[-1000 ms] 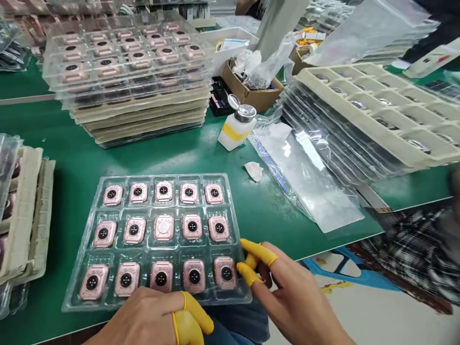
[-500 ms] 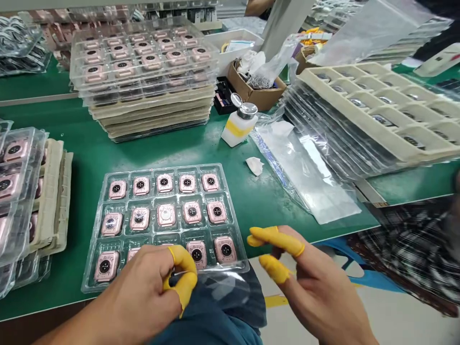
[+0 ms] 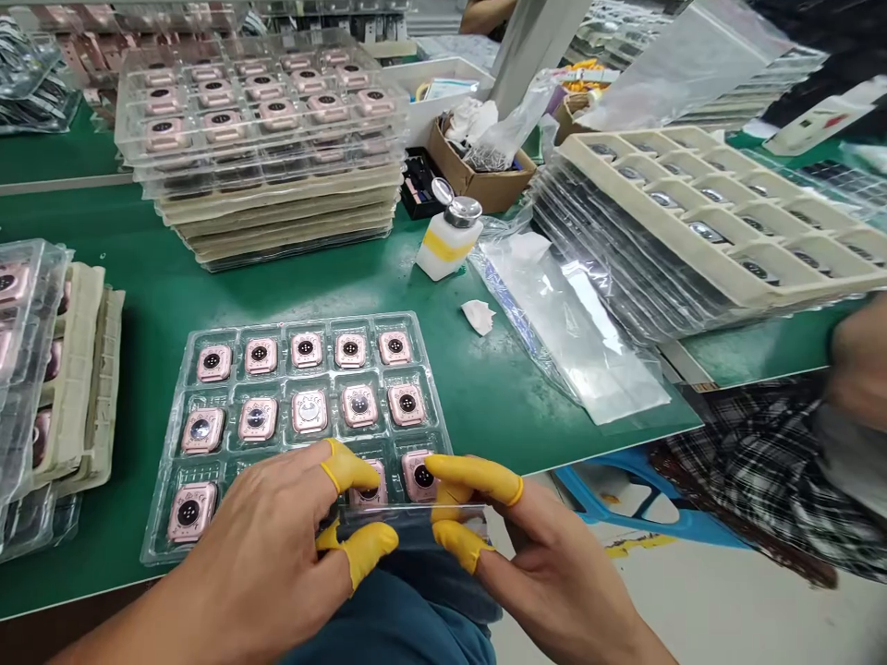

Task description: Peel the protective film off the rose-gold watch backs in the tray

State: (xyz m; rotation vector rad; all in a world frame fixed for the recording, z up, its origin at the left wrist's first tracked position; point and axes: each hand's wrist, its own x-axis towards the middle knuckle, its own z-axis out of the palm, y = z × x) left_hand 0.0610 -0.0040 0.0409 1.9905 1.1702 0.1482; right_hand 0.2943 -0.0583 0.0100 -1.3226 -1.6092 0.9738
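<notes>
A thin piece of clear plastic film, its exact kind not plain, spans between my hands at the front edge of a clear tray. My right hand has its yellow-cotted thumb and index finger closed about the film's right end. At the left end, my left hand has its thumb and index finger apart, with film in the gap between them. Pink watch cases lie back side up in the tray's pockets. One watch case has a pale round back. My left hand hides part of the front row.
Stacked trays of watch cases stand behind, more trays at left. A pump bottle, scrap of white paper and plastic bags lie nearby. A beige tray tops the right stack. Another person's hand is blurred at right.
My right hand has moved left to the film and closed on its right end. My left thumb and index finger have spread from their pinch. The view has shifted slightly.
</notes>
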